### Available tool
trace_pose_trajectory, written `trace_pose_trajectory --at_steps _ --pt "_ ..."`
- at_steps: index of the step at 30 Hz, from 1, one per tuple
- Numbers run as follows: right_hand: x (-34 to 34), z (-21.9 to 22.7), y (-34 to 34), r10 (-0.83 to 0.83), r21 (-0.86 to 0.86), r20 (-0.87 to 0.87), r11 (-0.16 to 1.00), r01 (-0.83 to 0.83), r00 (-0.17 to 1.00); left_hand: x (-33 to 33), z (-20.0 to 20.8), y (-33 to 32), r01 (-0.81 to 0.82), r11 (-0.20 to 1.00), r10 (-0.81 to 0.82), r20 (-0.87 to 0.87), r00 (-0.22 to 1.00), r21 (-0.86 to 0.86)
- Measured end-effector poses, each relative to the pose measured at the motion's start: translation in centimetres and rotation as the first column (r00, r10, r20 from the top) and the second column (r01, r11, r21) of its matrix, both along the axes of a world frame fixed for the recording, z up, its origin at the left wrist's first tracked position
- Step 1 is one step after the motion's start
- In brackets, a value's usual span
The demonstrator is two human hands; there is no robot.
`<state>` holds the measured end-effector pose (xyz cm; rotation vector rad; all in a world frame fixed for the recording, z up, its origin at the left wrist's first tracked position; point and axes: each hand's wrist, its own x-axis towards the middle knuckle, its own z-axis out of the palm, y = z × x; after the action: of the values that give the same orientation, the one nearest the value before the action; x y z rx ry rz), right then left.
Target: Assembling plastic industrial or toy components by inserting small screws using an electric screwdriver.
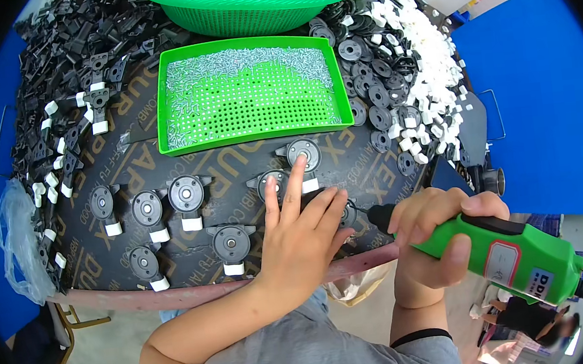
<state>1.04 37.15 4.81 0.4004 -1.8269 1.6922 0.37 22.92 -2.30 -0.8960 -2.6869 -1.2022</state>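
My right hand [437, 238] is wrapped round a green electric screwdriver [523, 254], its thin bit pointing left. The bit tip meets a round black plastic piece [348, 214] that my left hand [300, 234] steadies between thumb and forefinger, mostly hiding it. The other left fingers stretch forward over two similar assemblies, a far one [305, 151] and one beside it [263, 182]. Left of that hand lie several more black round assemblies with white end caps, including one close by [231, 244] and one farther off [186, 193].
A green perforated tray [164, 117] holds small silver screws. Behind it stands a green basket [254, 16] of black parts. Black plastic pieces [55, 64] heap at the left, black discs [378, 96] and white caps [425, 43] at the right. A clear plastic bag [20, 243] hangs at the left edge.
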Motion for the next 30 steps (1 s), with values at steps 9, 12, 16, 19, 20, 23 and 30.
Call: trace_pose_trajectory --at_steps 9,12,16,19,20,23,30 --pt "0.0 -0.3 0.4 -0.042 0.048 0.041 0.998 0.040 0.998 -0.2 0.1 0.5 -0.019 1.000 0.019 -0.016 1.000 -0.015" --pt "0.1 -0.4 0.4 -0.054 0.040 0.048 0.998 0.052 0.997 -0.2 -0.2 0.5 -0.004 1.000 0.004 0.009 1.000 0.005" --pt "0.1 -0.5 0.4 -0.035 0.032 0.066 0.999 0.033 0.997 -0.3 -0.3 0.4 -0.006 1.000 0.006 0.008 1.000 -0.004" --pt "0.6 -0.4 1.1 0.039 -0.031 0.061 0.999 -0.037 0.997 -0.3 -0.2 0.5 -0.004 1.000 0.004 0.020 1.000 0.006" --pt "0.8 -0.3 1.3 0.096 -0.095 0.057 0.991 -0.090 0.994 -0.2 -0.2 0.5 -0.005 1.000 0.004 0.028 1.000 0.013" --pt "0.0 -0.7 0.6 -0.019 0.022 0.052 1.000 0.017 0.998 0.0 -0.6 0.4 -0.009 1.000 0.009 -0.032 0.999 -0.006" --pt "0.2 -0.6 1.6 0.094 -0.155 0.072 0.984 -0.082 0.993 0.8 -0.8 0.7 -0.031 0.997 0.020 -0.158 0.987 -0.069"
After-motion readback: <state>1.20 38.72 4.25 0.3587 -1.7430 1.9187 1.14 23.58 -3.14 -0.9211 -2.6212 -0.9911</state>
